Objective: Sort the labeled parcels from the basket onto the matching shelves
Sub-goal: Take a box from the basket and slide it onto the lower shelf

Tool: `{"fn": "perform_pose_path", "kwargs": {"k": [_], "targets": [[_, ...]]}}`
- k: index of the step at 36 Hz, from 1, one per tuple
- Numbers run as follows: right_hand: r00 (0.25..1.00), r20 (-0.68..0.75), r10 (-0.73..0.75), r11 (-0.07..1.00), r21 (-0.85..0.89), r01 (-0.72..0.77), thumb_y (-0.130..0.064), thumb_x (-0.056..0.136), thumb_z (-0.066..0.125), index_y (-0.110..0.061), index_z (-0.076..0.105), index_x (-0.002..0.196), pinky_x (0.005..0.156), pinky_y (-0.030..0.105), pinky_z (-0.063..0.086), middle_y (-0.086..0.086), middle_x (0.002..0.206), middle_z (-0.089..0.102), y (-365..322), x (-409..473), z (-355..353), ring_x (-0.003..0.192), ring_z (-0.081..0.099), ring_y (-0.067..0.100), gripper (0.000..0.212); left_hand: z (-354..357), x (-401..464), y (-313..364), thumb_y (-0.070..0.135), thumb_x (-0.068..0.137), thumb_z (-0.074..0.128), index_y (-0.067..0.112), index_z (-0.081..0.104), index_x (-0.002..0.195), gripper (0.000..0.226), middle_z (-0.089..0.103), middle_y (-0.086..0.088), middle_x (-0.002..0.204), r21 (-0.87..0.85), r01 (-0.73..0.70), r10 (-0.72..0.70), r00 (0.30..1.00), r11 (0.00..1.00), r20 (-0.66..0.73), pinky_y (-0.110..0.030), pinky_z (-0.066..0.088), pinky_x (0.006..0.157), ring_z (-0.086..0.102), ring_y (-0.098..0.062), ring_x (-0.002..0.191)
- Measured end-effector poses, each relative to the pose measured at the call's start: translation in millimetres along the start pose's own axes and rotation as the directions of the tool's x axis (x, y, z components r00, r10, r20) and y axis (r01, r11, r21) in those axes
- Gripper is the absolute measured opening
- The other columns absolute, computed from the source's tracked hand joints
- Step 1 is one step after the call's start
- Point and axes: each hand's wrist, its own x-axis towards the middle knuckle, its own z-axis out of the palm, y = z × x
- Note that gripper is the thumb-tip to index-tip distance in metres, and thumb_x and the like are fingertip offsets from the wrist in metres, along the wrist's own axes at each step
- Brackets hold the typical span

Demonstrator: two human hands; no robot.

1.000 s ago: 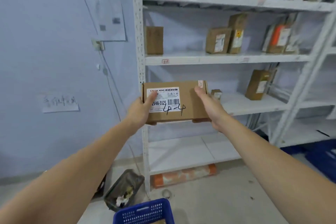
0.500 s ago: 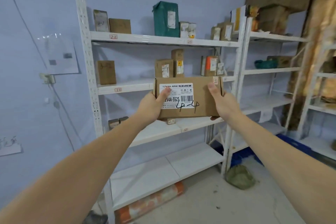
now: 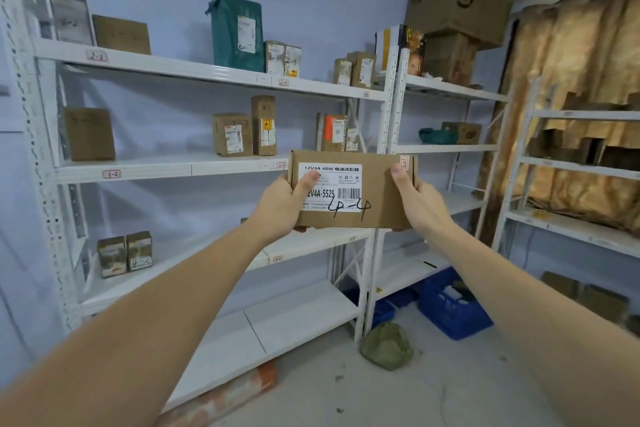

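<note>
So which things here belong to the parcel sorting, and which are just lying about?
Part of the job:
- cardboard parcel marked 4-4, held by left hand and right hand
- shelf tags 2-2 and 3-2
- two small boxes already shelved

Lying about:
- blue crate on the floor
- green bag
- orange roll
- large SF carton
</note>
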Motion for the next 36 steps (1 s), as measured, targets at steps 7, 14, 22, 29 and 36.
{"fn": "perform_pose_path", "kwargs": {"k": [7, 14, 22, 29, 36], "targets": [[0.998, -0.06, -0.009, 1.0, -0.024, 0.008, -0.067, 0.102, 0.035, -0.018, 0.053, 0.114, 0.061, 0.019, 0.033, -0.009, 0.092, 0.055, 30, 41, -14, 0.079, 0.049, 0.002, 0.054, 38, 32, 0, 0.064, 0.1, 0.047, 0.013, 0.057, 0.128, 0.059, 0.076, -0.002, 0.101, 0.026, 0.005, -0.006, 1.0, 1.0, 0.027, -0.037, 0.063, 0.055, 0.076, -0.02, 0.072], [1.0, -0.014, -0.017, 0.999, -0.046, 0.016, -0.068, 0.101, 0.034, -0.02, 0.054, 0.115, 0.064, 0.019, 0.035, -0.004, 0.1, 0.059, 60, 96, -16, 0.083, 0.051, 0.002, 0.053, 66, 78, -27, 0.07, 0.096, 0.047, 0.015, 0.059, 0.128, 0.065, 0.078, -0.002, 0.103, -0.002, 0.031, -0.03, 0.996, 1.0, 0.085, -0.046, 0.066, 0.063, 0.078, -0.023, 0.074], [0.994, 0.019, -0.109, 0.994, -0.017, 0.109, -0.075, 0.095, 0.038, -0.023, 0.054, 0.12, 0.074, 0.025, 0.043, -0.008, 0.11, 0.062, 57, 192, -12, 0.096, 0.058, 0.006, 0.06, 79, 164, -41, 0.08, 0.089, 0.043, 0.025, 0.062, 0.132, 0.073, 0.077, 0.007, 0.113, 0.062, -0.047, 0.044, 0.998, 0.997, 0.055, -0.042, 0.065, 0.079, 0.076, -0.017, 0.095], [0.991, 0.014, -0.132, 0.991, -0.011, 0.132, -0.073, 0.096, 0.037, -0.026, 0.051, 0.121, 0.089, 0.031, 0.04, -0.009, 0.113, 0.061, 71, 270, 2, 0.106, 0.059, 0.014, 0.056, 95, 244, -59, 0.065, 0.099, 0.045, 0.026, 0.054, 0.137, 0.056, 0.073, 0.004, 0.121, 0.069, -0.069, 0.065, 0.996, 0.995, 0.053, -0.035, 0.065, 0.077, 0.073, -0.02, 0.104], [0.994, 0.089, -0.058, 0.998, -0.03, 0.061, -0.066, 0.101, 0.037, -0.025, 0.047, 0.125, 0.091, 0.032, 0.038, -0.004, 0.122, 0.057, 112, 341, 13, 0.113, 0.055, 0.018, 0.049, 122, 305, -93, 0.081, 0.081, 0.043, 0.024, 0.057, 0.132, 0.078, 0.075, 0.003, 0.119, 0.122, -0.043, 0.031, 0.995, 0.992, 0.096, -0.045, 0.064, 0.084, 0.073, -0.021, 0.102]]}}
